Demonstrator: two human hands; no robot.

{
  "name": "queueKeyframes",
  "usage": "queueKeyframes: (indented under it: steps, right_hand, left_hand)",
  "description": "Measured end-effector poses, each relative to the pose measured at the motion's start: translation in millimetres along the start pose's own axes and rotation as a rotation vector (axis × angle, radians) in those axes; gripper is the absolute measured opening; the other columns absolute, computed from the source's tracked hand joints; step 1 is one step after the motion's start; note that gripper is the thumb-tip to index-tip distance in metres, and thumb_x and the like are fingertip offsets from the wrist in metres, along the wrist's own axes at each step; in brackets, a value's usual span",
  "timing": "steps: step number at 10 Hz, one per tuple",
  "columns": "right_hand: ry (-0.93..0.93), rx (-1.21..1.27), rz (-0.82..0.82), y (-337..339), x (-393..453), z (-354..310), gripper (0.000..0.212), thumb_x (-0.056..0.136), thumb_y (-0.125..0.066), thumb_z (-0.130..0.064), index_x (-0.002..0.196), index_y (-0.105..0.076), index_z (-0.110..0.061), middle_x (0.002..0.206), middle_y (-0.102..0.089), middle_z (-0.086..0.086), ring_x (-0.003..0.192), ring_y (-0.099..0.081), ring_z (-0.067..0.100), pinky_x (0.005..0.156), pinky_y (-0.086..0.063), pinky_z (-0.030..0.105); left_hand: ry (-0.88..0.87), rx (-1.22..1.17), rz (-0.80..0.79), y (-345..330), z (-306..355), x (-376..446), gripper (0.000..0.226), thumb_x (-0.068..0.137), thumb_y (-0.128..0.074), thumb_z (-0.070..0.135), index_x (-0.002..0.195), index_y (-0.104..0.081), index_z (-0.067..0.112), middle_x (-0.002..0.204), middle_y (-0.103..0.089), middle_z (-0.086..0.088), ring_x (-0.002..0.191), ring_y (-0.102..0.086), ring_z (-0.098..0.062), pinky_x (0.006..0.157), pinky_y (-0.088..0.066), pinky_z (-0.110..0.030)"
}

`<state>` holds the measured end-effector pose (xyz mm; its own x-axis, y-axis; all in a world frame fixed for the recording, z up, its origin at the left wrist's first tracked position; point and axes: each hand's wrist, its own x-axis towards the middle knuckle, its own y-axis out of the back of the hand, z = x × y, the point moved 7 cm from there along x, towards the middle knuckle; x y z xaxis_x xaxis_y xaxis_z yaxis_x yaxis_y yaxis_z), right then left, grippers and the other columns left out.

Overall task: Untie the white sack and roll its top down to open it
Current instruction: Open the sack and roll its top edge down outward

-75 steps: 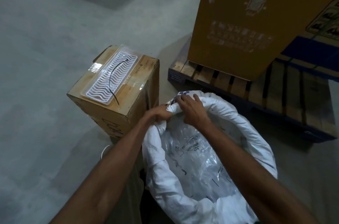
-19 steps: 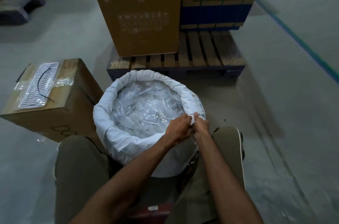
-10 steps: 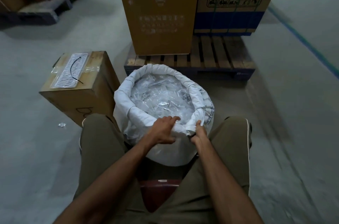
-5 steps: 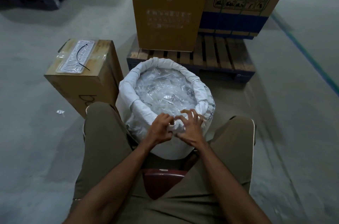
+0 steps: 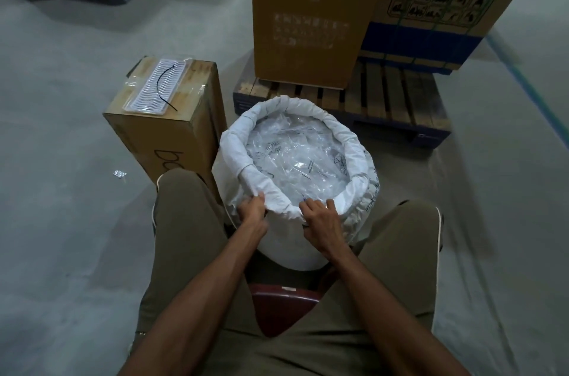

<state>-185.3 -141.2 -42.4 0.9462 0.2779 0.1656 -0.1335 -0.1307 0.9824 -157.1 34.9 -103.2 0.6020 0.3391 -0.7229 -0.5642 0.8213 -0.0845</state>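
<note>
White sack (image 5: 295, 240) stands on the floor (image 5: 61, 221) between the knees of a seated person, its mouth wide open and its top already turned down into a thick rolled rim.

Both hands are at the near edge of that rim. Left hand (image 5: 254, 212) pinches the rolled fabric, fingers curled round it; right hand (image 5: 320, 218) grips the rim just beside it, fingers hooked over the top. Half a second ago the hands were bunched together at one spot; now they have moved apart along the rim, which looks like evening out the last fold. The task seems close to done.

Clear plastic packets (image 5: 301, 160) fill the sack. A cardboard box (image 5: 172, 129) stands just left of it, a wooden pallet (image 5: 385, 95) behind.
</note>
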Motion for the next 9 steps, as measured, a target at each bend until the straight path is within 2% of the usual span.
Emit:
queueKeyframes:
  steps: [1,2,3,4,5,6,7,8,9]
  right_hand:
    - [-0.123,0.138,-0.126,-2.5,1.0,5.7,0.054,0.079,-0.059,-0.07,0.107,-0.053,-0.024,0.106,-0.053,-0.004,0.095,-0.054,0.019,0.087,-0.034,0.043]
    - [-0.201,0.22,-0.29,-10.1,17.1,4.7,0.08,0.08,-0.051,-0.083,0.137,-0.046,-0.027,0.136,-0.048,-0.002,0.118,-0.053,0.024,0.1,-0.033,0.048]
    - [-0.18,0.349,-0.47,-21.5,44.1,-8.6,0.076,0.067,-0.078,-0.069,0.131,-0.06,-0.033,0.13,-0.065,-0.008,0.12,-0.059,0.021,0.103,-0.035,0.048]
    - [-0.235,0.424,-0.463,-23.5,61.7,-11.6,0.05,0.051,-0.089,-0.05,0.093,-0.072,-0.026,0.086,-0.074,-0.007,0.083,-0.071,0.018,0.069,-0.051,0.032]
    - [-0.294,0.395,-0.359,-21.7,59.5,-10.3,0.036,0.05,-0.079,-0.038,0.073,-0.057,-0.022,0.069,-0.064,-0.005,0.067,-0.063,0.02,0.053,-0.038,0.028]
    - [-0.226,0.343,-0.23,-21.8,48.7,-23.6,0.031,0.053,-0.069,-0.021,0.072,-0.045,-0.019,0.066,-0.056,-0.002,0.063,-0.057,0.027,0.058,-0.034,0.031]
    - [-0.153,0.226,-0.174,-23.0,43.5,-42.9,0.032,0.055,-0.067,-0.006,0.072,-0.045,-0.021,0.068,-0.059,0.0,0.065,-0.061,0.032,0.068,-0.037,0.035]
    - [-0.11,0.085,-0.197,-21.3,45.6,-50.1,0.03,0.061,-0.071,-0.002,0.083,-0.057,-0.018,0.079,-0.066,0.003,0.073,-0.067,0.033,0.08,-0.048,0.042]
    - [-0.103,0.068,-0.267,-22.6,51.3,-47.8,0.038,0.067,-0.075,-0.019,0.1,-0.054,-0.018,0.098,-0.062,0.004,0.089,-0.065,0.032,0.086,-0.043,0.045]
  left_hand:
    - [0.08,-0.186,-0.082,-6.6,0.1,14.1,0.024,0.104,-0.05,0.01,0.119,-0.063,-0.003,0.101,-0.064,-0.013,0.116,-0.061,-0.036,0.098,-0.052,-0.046]
    - [0.129,-0.203,-0.049,-2.1,5.8,3.5,0.04,0.106,-0.027,0.016,0.097,-0.064,0.006,0.128,-0.059,-0.016,0.117,-0.055,-0.034,0.107,-0.043,-0.049]
    - [0.087,-0.085,-0.052,-2.3,12.5,3.4,0.036,0.104,-0.023,0.021,0.1,-0.057,0.012,0.122,-0.056,-0.015,0.114,-0.059,-0.039,0.096,-0.046,-0.044]
    - [0.111,-0.182,-0.093,1.0,15.3,3.2,0.035,0.099,-0.032,0.021,0.089,-0.062,0.006,0.115,-0.061,-0.016,0.084,-0.06,-0.031,0.075,-0.05,-0.037]
    - [0.051,-0.057,-0.093,0.8,15.4,38.1,0.06,0.091,-0.048,0.049,0.128,-0.062,0.004,0.131,-0.062,-0.017,0.097,-0.064,-0.031,0.087,-0.051,-0.043]
    - [-0.021,0.203,0.032,7.3,35.4,30.3,0.09,0.076,-0.063,0.077,0.134,-0.047,0.011,0.123,-0.053,-0.003,0.108,-0.056,-0.024,0.09,-0.048,-0.044]
    - [-0.187,0.321,0.052,10.4,66.3,20.0,0.049,0.087,-0.07,0.052,0.11,-0.055,0.012,0.11,-0.063,-0.007,0.097,-0.061,-0.029,0.082,-0.049,-0.035]
    - [-0.142,0.246,0.034,11.9,70.0,40.6,0.044,0.096,-0.067,0.037,0.117,-0.064,-0.001,0.119,-0.069,-0.013,0.105,-0.066,-0.034,0.086,-0.054,-0.036]
    - [-0.014,0.043,-0.05,5.4,66.4,48.1,0.046,0.105,-0.052,0.023,0.139,-0.05,-0.007,0.139,-0.059,-0.019,0.126,-0.058,-0.035,0.096,-0.049,-0.035]
